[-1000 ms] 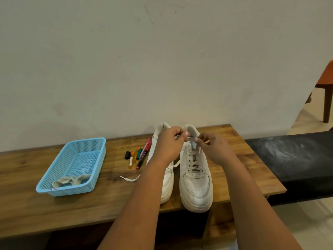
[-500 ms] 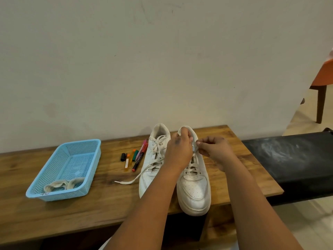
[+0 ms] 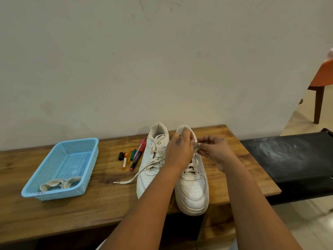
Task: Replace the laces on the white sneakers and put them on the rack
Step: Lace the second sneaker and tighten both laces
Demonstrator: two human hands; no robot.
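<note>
Two white sneakers stand side by side on the wooden bench (image 3: 54, 213), toes toward me. The left sneaker (image 3: 153, 159) is laced, and one loose lace end (image 3: 129, 180) trails onto the wood. Over the top eyelets of the right sneaker (image 3: 193, 190), my left hand (image 3: 178, 152) curls around the tongue and collar. My right hand (image 3: 214, 150) pinches the lace of that sneaker beside the collar. The lace between my fingers is mostly hidden.
A light blue plastic basket (image 3: 84, 150) at the left holds rolled, dingy laces (image 3: 57, 184). Several coloured markers (image 3: 136, 156) lie between the basket and the shoes. A black padded bench (image 3: 288, 156) adjoins on the right. An orange chair (image 3: 322, 82) stands far right.
My left hand moved off the left sneaker onto the right sneaker's collar, uncovering the left sneaker's laces. My right hand stays at the top eyelets. The camera view shifted slightly.
</note>
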